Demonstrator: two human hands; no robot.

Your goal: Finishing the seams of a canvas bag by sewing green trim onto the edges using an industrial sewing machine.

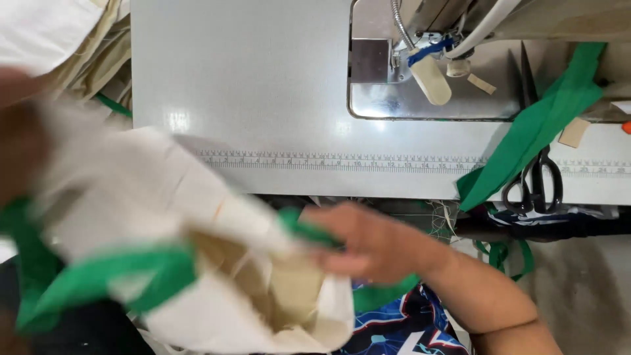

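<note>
The cream cloth bag (197,263) with its green trim (118,276) hangs in front of the person, below the near edge of the grey sewing table (250,85), spread between the two hands and badly blurred. Its mouth gapes open beside the right hand, raw inner fabric showing.

The likeliest trouble, as I judge it, is the trim slipping: the right hand (368,243) has only a pinch on the green edge near the bag's opening, and a tug from the far side could pull the strip free or twist it. Loose threads at the mouth could also snag on the fingers. The long green strip (545,125) draped over the table, up and to the right of the right hand, lies across the black scissors (536,187) (their handles sit at the table's edge), so a careless sweep of cloth could drag them off.

The right hand is mostly closed, fingers curled and thumb pressed onto the green trim and cream cloth. The left hand (20,144) is at the far left, a brown blur against the fabric; it seems to touch the bag's upper corner, but I cannot tell how far open it is.

Beyond both hands, across the table, stands the sewing machine (427,66).
</note>
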